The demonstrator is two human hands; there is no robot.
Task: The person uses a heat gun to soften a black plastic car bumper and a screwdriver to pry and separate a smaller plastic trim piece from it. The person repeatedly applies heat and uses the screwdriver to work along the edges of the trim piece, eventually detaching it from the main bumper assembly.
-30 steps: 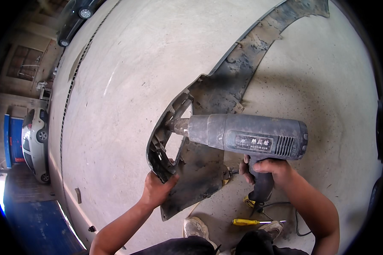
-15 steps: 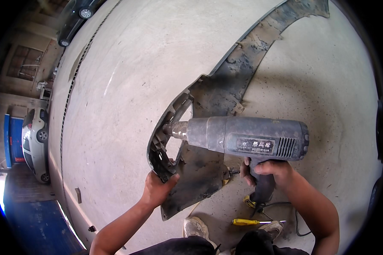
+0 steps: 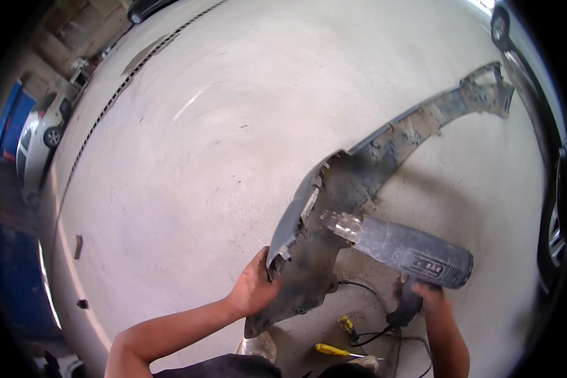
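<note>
A long, dirty car bumper (image 3: pixel 384 154) stretches from near my feet to the far right, its dark inner side showing. My left hand (image 3: pixel 255 286) grips the near edge of it, fingers closed, thumb on the inner face. With my right hand (image 3: pixel 422 296) I hold a grey heat gun (image 3: pixel 416 249) by its handle. Its metal nozzle (image 3: pixel 340 223) points left at the bumper's inner side; contact cannot be made out. The opening in the bumper is now mostly hidden by its turned rim.
A yellow screwdriver (image 3: pixel 337 349) lies on the floor by my shoes, near a yellow-and-black item (image 3: pixel 346 324). The heat gun's black cord (image 3: pixel 416 340) loops at the lower right. Cars stand along both sides, a white one (image 3: pixel 41 138) at left and a dark one (image 3: pixel 548 189) at right.
The bumper has turned, so its opening faces away more. The heat gun's nozzle has come out of the opening area, and the gun has moved down and right. The view has shifted.
</note>
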